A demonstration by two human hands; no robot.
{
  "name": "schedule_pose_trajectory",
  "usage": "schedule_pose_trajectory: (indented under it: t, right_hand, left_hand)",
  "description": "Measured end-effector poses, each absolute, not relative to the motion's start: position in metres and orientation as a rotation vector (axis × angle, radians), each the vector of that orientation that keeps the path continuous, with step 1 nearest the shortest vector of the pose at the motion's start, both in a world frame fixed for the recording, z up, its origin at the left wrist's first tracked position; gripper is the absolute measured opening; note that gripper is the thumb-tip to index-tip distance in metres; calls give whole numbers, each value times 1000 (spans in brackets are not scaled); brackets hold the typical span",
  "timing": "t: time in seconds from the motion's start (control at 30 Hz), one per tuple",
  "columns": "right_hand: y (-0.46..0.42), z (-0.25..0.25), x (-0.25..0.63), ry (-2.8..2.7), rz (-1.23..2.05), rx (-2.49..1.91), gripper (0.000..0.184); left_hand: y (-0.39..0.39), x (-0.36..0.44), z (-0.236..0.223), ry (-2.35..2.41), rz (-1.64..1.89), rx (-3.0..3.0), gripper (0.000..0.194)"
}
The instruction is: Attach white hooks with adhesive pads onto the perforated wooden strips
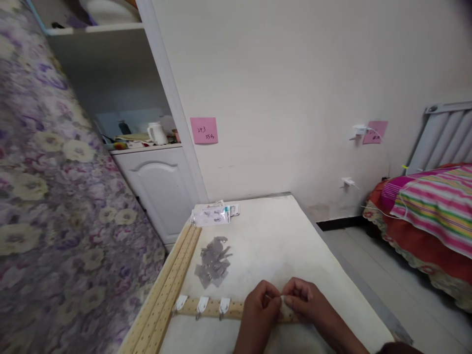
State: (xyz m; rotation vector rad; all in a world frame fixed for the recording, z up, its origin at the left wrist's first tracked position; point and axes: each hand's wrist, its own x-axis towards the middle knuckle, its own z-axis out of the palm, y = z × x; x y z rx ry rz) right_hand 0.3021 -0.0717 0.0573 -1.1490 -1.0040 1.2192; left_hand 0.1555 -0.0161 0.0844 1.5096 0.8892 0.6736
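Between the fingertips: a small pale piece (283,299), pinched where the two hands meet; most of it is covered, so its long axis and the way it points cannot be told.
Left hand (260,306): thumb and index finger brought together on the piece from its left side, the other fingers curled inward.
Right hand (305,298): thumb and index finger gripping the piece from its right side, the other fingers likewise curled.
Dotted crosspiece (235,309): flat beneath the fingers, partly hidden by them; long axis crosswise, from well left of the left fingers to below the right ones.
White hooks (202,305): three in a row on the crosspiece, left of the left fingers; each long axis crosses it, the white plate pointing away from the person, the metal end toward the person.
Long dotted strips (165,295): farther left of the fingers, side by side, long axes running away from the person.
Grey heap (214,260): beyond the fingers and to their left, its pieces pointing various ways.
Packets (211,215): farthest beyond the fingers, at the table's (273,231) far left corner.
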Motion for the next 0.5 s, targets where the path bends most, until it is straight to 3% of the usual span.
schedule_pose_trajectory:
  t: [0.2, 0.5]
  right_hand:
    - [-72, 60, 304, -959, 1243, -1130, 33]
    - [-84, 54, 318, -973, 1260, -1195, 32]
  left_hand:
    - [-20, 154, 77, 818, 709, 1410, 18]
    - [-58, 173, 32, 735, 416, 1012, 27]
